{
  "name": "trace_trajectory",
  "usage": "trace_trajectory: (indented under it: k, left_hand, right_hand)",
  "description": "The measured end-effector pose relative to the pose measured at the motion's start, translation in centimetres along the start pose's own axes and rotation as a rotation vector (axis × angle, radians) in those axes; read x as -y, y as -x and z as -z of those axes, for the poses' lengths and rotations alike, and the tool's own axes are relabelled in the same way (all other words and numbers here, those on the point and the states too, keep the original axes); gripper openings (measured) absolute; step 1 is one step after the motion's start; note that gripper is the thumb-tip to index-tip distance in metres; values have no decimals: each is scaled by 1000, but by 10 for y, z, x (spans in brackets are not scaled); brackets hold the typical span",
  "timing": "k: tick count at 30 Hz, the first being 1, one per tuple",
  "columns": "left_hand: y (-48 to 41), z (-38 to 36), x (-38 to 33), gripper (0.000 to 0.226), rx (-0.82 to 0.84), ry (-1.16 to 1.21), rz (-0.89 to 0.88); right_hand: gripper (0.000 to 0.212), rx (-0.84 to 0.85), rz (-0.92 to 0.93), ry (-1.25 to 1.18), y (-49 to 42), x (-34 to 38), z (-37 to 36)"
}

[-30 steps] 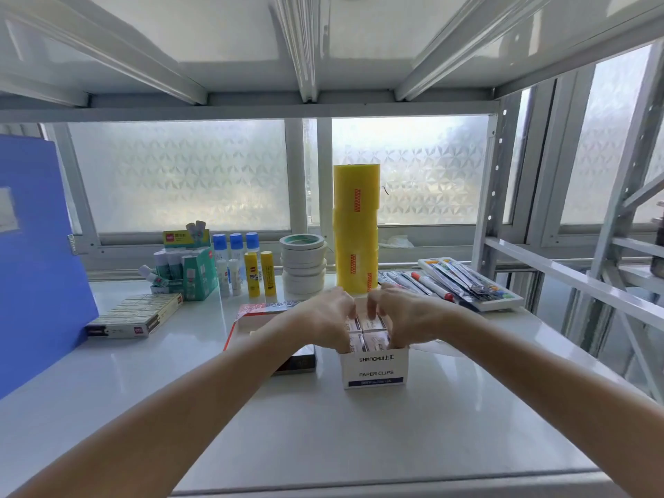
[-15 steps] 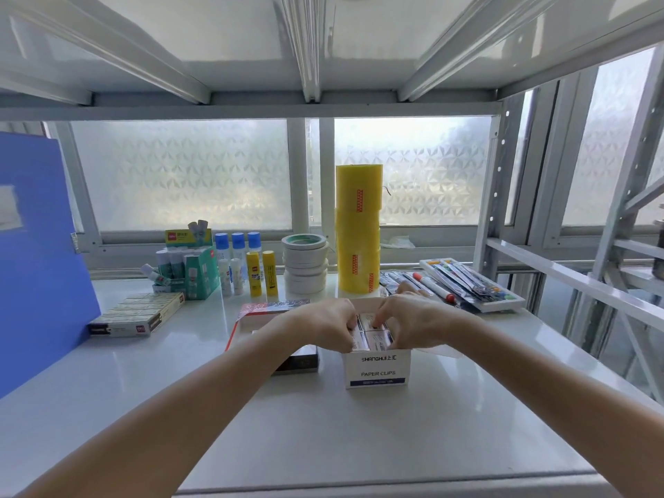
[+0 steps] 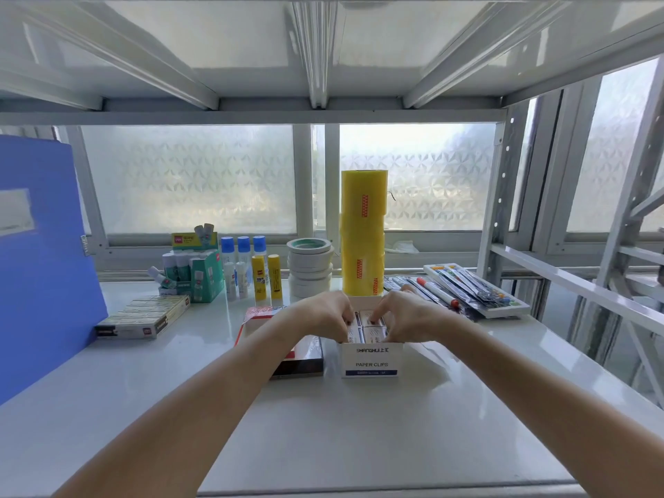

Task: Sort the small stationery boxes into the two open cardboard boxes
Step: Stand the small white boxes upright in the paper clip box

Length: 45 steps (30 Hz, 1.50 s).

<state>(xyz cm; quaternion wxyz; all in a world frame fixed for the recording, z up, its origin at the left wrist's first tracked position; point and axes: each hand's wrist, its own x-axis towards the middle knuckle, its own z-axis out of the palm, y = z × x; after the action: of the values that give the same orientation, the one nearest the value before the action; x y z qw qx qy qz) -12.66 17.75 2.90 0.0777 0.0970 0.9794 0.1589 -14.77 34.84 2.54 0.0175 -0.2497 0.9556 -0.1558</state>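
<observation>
Both hands meet over the open white paper-clip box [image 3: 370, 357] at mid-worktop [image 3: 359, 443]. Left hand [image 3: 325, 314] and right hand [image 3: 406, 314] press curled fingers onto the small boxes [image 3: 373, 327] packed inside. Red-rimmed box [image 3: 300, 352] touches its left; near worktop lies open. Pose unchanged from half a second ago.

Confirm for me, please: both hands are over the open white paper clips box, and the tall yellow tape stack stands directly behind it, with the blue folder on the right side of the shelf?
Not quite. In the head view the blue folder stands on the left side. The hands, left and right, are over the paper clips box, with the yellow tape stack behind.
</observation>
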Motion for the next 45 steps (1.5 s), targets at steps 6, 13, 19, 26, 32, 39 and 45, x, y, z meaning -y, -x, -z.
trace_trajectory:
  k: [6, 13, 19, 26, 32, 39, 45]
  left_hand:
    - [9, 6, 7, 33, 52, 211, -79]
    - [64, 28, 35, 25, -407, -5, 114]
    - [96, 8, 89, 41, -256, -192, 570]
    - [83, -2, 98, 32, -358, -47, 470]
    - [76, -7, 90, 28, -410, -19, 424]
    - [75, -8, 94, 28, -435, 16, 422]
    - [73, -9, 94, 29, -417, -4, 443]
  right_hand:
    - [58, -4, -11, -55, -2, -2, 0]
    - [52, -162, 45, -314, 26, -15, 14]
    - [28, -247, -69, -168, 30, -17, -17]
    - [30, -377, -117, -86, 25, -3, -26]
    - [29, -408, -125, -53, 25, 1, -31]
    - [30, -358, -117, -194, 27, -7, -30]
    - [30, -340, -82, -211, 29, -9, -30]
